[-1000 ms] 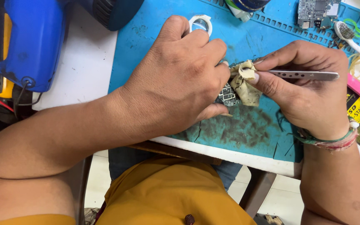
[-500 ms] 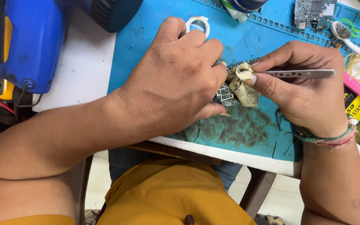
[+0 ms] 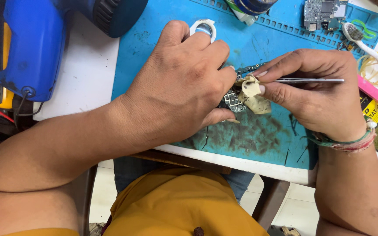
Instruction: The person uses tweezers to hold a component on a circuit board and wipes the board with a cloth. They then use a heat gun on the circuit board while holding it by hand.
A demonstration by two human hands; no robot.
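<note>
We hold a small circuit board (image 3: 232,101) down on the blue mat (image 3: 259,43) and work at it with tweezers and a cloth.

The mat covers most of the white table (image 3: 84,87), with a big blue tool (image 3: 36,48) lying at its left edge. Our left hand (image 3: 180,87) lies closed over the board near the middle of the mat, fingers pinning it so only a corner shows. Our right hand (image 3: 316,91) pinches slim metal tweezers (image 3: 307,80), whose tips grip a stained wad of cloth (image 3: 253,94) touching the board. A small white ring (image 3: 204,28) sits just beyond our left knuckles.
</note>
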